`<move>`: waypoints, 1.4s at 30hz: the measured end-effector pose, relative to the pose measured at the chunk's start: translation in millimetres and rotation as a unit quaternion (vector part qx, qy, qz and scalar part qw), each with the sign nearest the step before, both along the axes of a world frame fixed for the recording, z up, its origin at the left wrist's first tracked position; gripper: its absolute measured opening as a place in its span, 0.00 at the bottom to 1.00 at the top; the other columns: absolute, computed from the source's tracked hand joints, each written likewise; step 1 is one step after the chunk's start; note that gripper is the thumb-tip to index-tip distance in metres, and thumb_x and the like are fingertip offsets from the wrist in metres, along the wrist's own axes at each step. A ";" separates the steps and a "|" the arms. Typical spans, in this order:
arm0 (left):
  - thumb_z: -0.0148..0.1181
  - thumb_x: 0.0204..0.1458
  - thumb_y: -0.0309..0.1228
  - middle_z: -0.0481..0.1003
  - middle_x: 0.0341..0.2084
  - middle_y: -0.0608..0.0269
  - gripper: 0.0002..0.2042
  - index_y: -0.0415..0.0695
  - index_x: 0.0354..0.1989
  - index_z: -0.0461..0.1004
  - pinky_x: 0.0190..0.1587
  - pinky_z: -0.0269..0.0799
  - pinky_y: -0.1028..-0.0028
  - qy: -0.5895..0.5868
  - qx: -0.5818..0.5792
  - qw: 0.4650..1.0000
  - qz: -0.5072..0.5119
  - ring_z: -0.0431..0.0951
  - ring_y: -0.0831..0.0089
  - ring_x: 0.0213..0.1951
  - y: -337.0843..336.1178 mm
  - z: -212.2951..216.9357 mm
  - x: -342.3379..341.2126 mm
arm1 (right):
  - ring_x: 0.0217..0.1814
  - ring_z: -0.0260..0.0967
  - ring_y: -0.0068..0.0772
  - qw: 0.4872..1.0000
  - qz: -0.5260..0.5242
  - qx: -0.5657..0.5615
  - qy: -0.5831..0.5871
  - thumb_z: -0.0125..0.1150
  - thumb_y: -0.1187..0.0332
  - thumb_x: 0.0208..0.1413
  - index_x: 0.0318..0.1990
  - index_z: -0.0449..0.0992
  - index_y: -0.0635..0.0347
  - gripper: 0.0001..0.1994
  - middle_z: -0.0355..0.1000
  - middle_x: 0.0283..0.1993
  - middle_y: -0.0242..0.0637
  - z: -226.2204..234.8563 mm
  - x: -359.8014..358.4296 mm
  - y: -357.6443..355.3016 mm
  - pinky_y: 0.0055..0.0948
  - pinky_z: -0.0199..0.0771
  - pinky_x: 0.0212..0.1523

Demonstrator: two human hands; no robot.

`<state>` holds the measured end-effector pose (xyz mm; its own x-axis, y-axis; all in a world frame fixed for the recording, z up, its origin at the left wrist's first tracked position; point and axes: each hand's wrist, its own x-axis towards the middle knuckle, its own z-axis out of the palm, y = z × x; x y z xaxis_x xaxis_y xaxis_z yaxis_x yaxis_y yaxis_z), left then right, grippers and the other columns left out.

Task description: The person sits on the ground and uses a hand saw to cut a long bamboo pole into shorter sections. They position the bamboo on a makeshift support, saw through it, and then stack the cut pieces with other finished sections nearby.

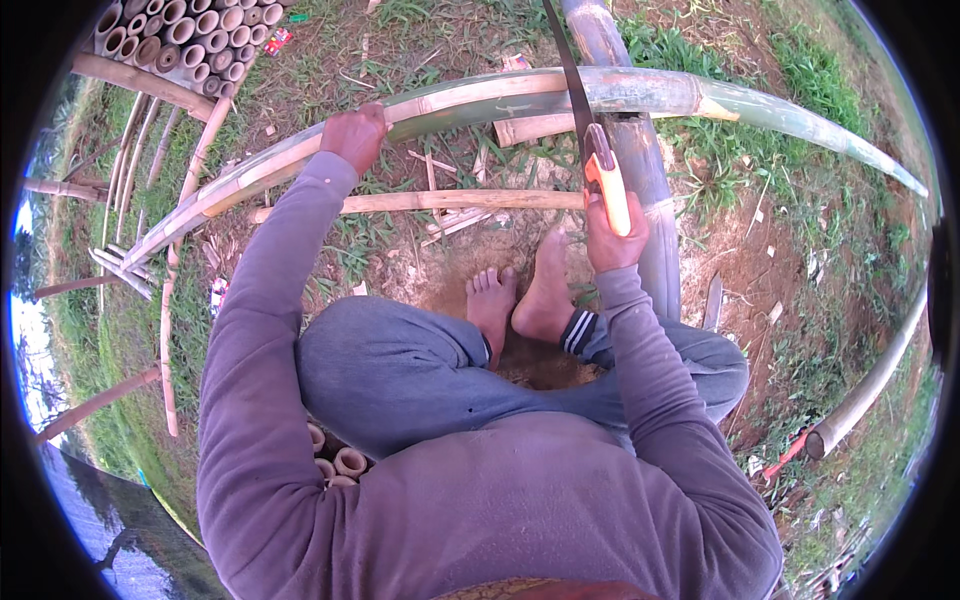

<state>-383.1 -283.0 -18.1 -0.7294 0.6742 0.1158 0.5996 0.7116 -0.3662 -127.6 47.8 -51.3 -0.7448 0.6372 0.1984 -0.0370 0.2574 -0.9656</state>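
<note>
A long green bamboo pole [470, 115] lies crosswise in front of me, bowed by the lens. It rests over a thicker grey bamboo log [655, 220] that runs away from me. My left hand [355, 138] grips the pole left of the middle, fingers wrapped over it. In my right hand [615, 235] is the orange handle of a handsaw [608, 185]. Its dark blade points away from me and crosses the pole just left of the log. How deep the blade sits in the bamboo I cannot tell.
Cut bamboo pieces [185, 35] are stacked at the far left beside a bamboo frame [190, 180]. A split strip [450, 200] lies between my feet and the pole. More bamboo rings [350, 462] sit by my hip. Another pole [870, 380] lies at right.
</note>
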 end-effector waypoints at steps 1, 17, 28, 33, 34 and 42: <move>0.63 0.60 0.39 0.80 0.32 0.57 0.12 0.43 0.42 0.77 0.36 0.81 0.61 -0.022 -0.008 1.000 0.010 0.86 0.60 0.32 -2.7 0.1 -1.6 | 0.31 0.67 0.15 1.000 -0.001 -0.009 -0.011 0.68 0.74 0.59 0.40 0.78 0.63 0.05 0.74 0.29 0.28 -0.4 9.9 -3.4 0.23 0.73 0.34; 0.61 0.62 0.46 0.82 0.37 0.59 0.18 0.44 0.50 0.79 0.37 0.81 0.60 -0.028 0.004 1.000 0.010 0.86 0.60 0.35 -15.8 -6.8 -2.3 | 0.32 0.70 0.18 0.999 -0.013 -0.029 -0.039 0.68 0.73 0.58 0.41 0.78 0.64 0.06 0.76 0.31 0.30 -11.7 45.8 -16.2 0.25 0.74 0.37; 0.73 0.50 0.44 0.78 0.37 0.67 0.20 0.48 0.48 0.82 0.50 0.69 0.61 -0.080 0.142 0.984 -0.069 0.78 0.66 0.45 -33.6 -30.3 96.0 | 0.27 0.72 0.17 0.995 -0.058 -0.075 0.041 0.65 0.75 0.62 0.44 0.77 0.64 0.06 0.77 0.32 0.32 48.4 6.1 41.0 0.21 0.72 0.27; 0.73 0.52 0.47 0.77 0.28 0.65 0.21 0.47 0.48 0.82 0.39 0.71 0.63 -0.182 0.317 0.931 0.019 0.79 0.66 0.35 -1.3 -29.9 63.9 | 0.29 0.72 0.20 0.981 -0.183 0.009 0.062 0.68 0.71 0.62 0.43 0.76 0.64 0.08 0.76 0.33 0.35 33.4 10.1 77.2 0.21 0.73 0.27; 0.69 0.57 0.53 0.76 0.24 0.68 0.23 0.45 0.47 0.82 0.35 0.72 0.65 -0.364 0.384 0.825 0.199 0.78 0.71 0.30 8.5 -19.6 56.6 | 0.32 0.73 0.22 0.977 -0.208 0.029 0.045 0.70 0.67 0.63 0.44 0.75 0.64 0.11 0.76 0.36 0.36 28.0 14.4 86.0 0.22 0.73 0.29; 0.67 0.37 0.78 0.66 0.67 0.50 0.60 0.47 0.73 0.59 0.70 0.62 0.44 -0.310 0.888 0.021 0.339 0.67 0.52 0.67 -20.9 -100.8 40.7 | 0.32 0.70 0.23 0.910 -0.410 0.062 0.008 0.71 0.62 0.62 0.48 0.77 0.63 0.16 0.74 0.34 0.33 -25.2 67.9 182.7 0.26 0.73 0.31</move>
